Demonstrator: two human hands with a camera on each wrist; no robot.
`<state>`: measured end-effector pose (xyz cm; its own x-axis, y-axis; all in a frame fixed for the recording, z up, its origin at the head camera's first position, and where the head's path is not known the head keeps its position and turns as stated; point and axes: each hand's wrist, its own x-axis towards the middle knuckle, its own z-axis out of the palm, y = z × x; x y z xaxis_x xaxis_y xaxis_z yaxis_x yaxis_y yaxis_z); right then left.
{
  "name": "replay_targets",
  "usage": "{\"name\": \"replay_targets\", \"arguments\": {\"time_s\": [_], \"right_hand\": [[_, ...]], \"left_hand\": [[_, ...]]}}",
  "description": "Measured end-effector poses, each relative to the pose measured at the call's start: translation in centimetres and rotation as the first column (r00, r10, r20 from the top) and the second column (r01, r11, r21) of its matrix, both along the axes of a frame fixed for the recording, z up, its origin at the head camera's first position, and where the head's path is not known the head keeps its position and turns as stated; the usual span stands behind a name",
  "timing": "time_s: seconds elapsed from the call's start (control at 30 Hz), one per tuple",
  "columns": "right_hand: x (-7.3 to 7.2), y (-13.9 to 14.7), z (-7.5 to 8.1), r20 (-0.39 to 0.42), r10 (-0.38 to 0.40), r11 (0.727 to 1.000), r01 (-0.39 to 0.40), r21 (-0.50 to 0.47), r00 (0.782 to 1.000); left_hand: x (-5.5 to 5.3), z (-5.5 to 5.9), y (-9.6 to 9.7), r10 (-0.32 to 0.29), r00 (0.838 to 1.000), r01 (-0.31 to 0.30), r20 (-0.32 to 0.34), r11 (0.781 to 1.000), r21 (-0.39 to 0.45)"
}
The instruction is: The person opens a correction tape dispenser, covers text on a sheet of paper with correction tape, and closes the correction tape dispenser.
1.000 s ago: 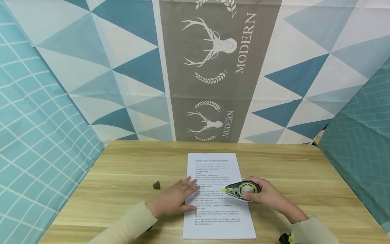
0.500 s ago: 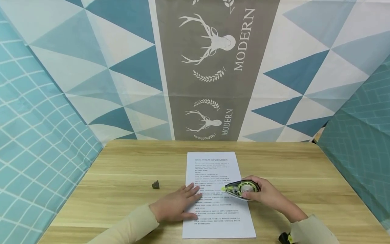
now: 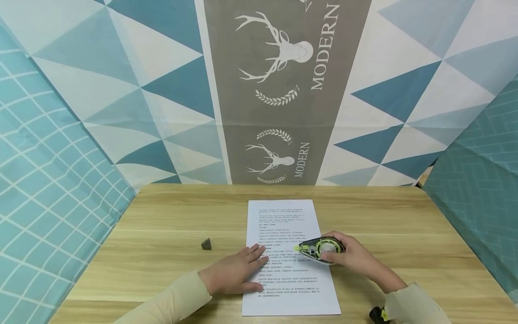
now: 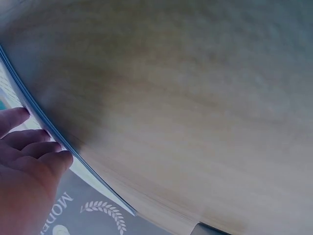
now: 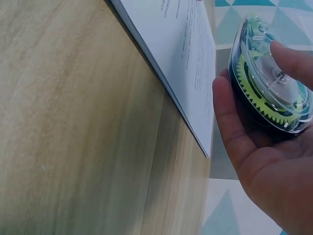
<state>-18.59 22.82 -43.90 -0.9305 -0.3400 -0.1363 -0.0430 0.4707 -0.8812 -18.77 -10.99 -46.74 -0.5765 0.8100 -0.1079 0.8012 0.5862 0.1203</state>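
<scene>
A stack of printed paper lies on the wooden table, its text in short lines. My left hand rests on its left edge with the fingers spread and straight. In the left wrist view the fingertips lie along the edge of the stack. My right hand grips a correction tape between thumb and fingers over the stack's right edge. Its yellow-green tip points left. Through the clear casing in the right wrist view, the correction tape shows a green toothed wheel. Whether the tip touches the paper I cannot tell.
A small dark wedge-shaped piece lies on the table left of the stack. Beside my right sleeve is a black and yellow-green object, partly hidden. Patterned cloth hangs behind the table and at both sides.
My left hand has settled slightly down and to the right on the stack's left edge. The right hand holds the correction tape in nearly the same place. The head view has shifted a little.
</scene>
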Motion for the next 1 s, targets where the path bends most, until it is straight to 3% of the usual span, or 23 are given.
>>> {"name": "replay_targets", "arguments": {"time_s": [0.33, 0.7, 1.0], "right_hand": [[-1.0, -0.5, -0.2, -0.043, -0.048, 0.999, 0.048, 0.015, 0.998], [-2.2, -0.8, -0.5, -0.057, -0.158, 0.987, 0.159, 0.018, 0.986], [-3.2, -1.3, -0.4, -0.04, -0.125, 0.992, 0.124, -0.021, 0.991]], "left_hand": [[0.0, 0.1, 0.0, 0.012, 0.999, -0.011, -0.03, 1.0, 0.005], [0.1, 0.2, 0.0, 0.013, 0.999, -0.012, -0.036, 1.0, 0.02], [0.1, 0.0, 0.0, 0.024, 0.999, -0.023, -0.03, 1.0, 0.021]]}}
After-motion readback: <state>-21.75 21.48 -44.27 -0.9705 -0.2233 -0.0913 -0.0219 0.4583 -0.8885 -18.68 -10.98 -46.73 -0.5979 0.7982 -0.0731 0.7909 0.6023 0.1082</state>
